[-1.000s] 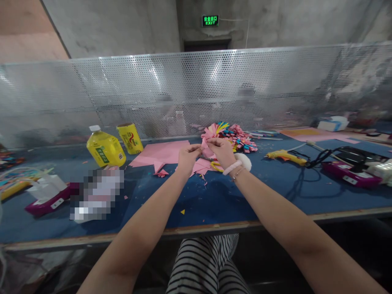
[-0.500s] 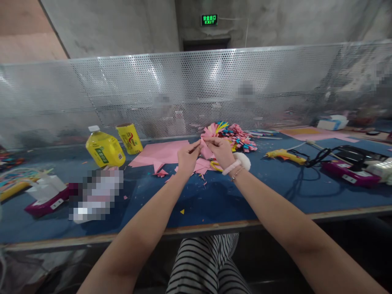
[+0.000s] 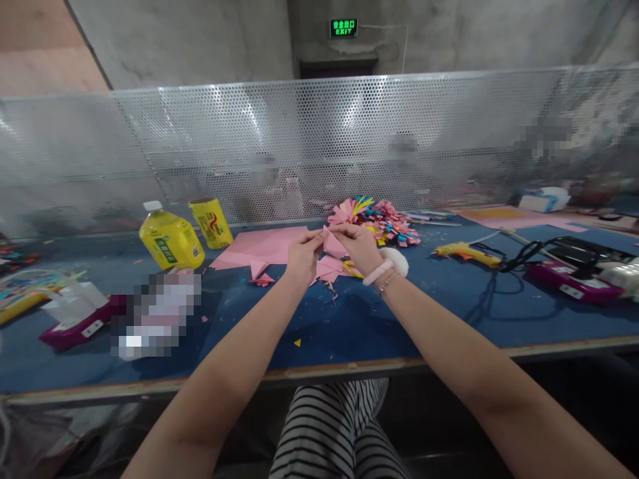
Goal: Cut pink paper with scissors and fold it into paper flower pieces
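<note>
Fingers of both hands pinch one small pink paper piece [image 3: 333,243], held just above the surface near the middle of its far half. The left hand [image 3: 301,256] grips the piece's left edge with thumb and forefinger closed on it; the right hand [image 3: 357,245] grips its top and right side the same way, fingertips nearly meeting those of the left. The right wrist carries a pink band with a white fluffy scrunchie [image 3: 394,261] and a thin bracelet.

Directly under the hands lie pink offcuts [image 3: 327,270] and, partly hidden by the right hand, what looks like a yellow scissor handle [image 3: 352,268]. A large pink sheet [image 3: 259,247] lies flat just left of the hands, towards the far edge. A heap of folded coloured paper [image 3: 382,223] sits just behind the right hand by the far edge.

Towards the far left stand a yellow bottle [image 3: 170,241] and a yellow can [image 3: 212,223], the two near each other. A yellow glue gun [image 3: 464,253] lies to the right of the hands, well apart from them, with black cable [image 3: 519,256] running towards the right edge. Small scraps dot the blue surface [image 3: 359,326] between the hands and the near edge. A perforated metal screen [image 3: 319,146] runs along the far edge.
</note>
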The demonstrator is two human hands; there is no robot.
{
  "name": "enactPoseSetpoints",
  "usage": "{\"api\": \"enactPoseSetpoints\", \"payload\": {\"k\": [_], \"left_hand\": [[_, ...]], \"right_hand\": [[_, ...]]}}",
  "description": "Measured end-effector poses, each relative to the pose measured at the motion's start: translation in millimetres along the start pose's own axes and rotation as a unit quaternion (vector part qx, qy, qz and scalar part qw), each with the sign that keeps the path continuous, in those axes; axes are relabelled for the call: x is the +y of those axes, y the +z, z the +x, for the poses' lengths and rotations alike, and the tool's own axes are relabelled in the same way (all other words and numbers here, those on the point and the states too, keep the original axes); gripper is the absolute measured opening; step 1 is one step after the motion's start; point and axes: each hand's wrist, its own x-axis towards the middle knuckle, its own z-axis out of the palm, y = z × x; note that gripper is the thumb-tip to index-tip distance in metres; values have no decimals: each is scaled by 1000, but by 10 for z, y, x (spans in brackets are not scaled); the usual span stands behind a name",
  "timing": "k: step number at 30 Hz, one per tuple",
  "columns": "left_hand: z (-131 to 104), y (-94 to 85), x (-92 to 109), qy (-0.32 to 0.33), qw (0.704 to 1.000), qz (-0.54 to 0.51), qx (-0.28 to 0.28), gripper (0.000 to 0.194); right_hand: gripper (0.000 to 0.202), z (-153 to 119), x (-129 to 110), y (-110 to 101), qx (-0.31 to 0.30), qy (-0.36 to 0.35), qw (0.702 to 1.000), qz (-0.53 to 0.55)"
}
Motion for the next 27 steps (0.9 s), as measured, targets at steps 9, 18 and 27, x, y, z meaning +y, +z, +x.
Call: {"api": "enactPoseSetpoints", "payload": {"k": [9, 18, 27], "left_hand": [[-24, 16, 39, -65, 996, -59, -33, 12], [-26, 14, 43, -75, 995, -50, -35, 12], [22, -52, 9, -79, 994, -42, -55, 10]], "right_hand": [[19, 11, -14, 4, -8, 1, 1000, -16], [19, 5, -3, -10, -18, -11, 1000, -13], [19, 13, 29, -13, -30, -1, 999, -18]]}}
